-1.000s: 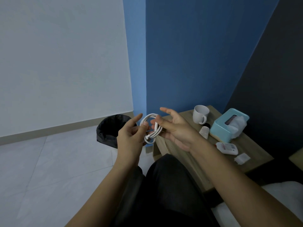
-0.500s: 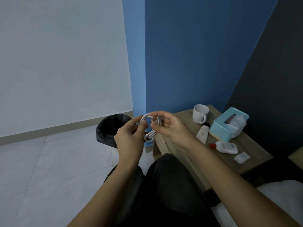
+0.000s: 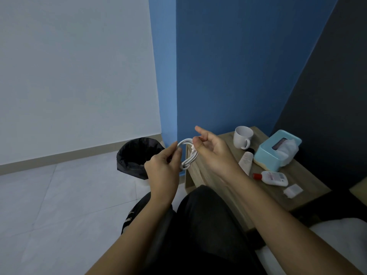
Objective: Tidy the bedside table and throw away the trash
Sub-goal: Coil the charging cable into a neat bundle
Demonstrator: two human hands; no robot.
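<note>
While the coiled white charging cable [image 3: 188, 154] is pinched in the left hand [image 3: 163, 172], its loose end should be tucked through by the half-open right hand's [image 3: 215, 153] thumb and forefinger, loops kept tight.

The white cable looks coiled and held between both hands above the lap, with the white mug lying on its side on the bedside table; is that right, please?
Not quite. In the head view the white mug stands upright on the bedside table, not on its side. The rest holds: the coiled white cable is held between the left hand and right hand.
</note>
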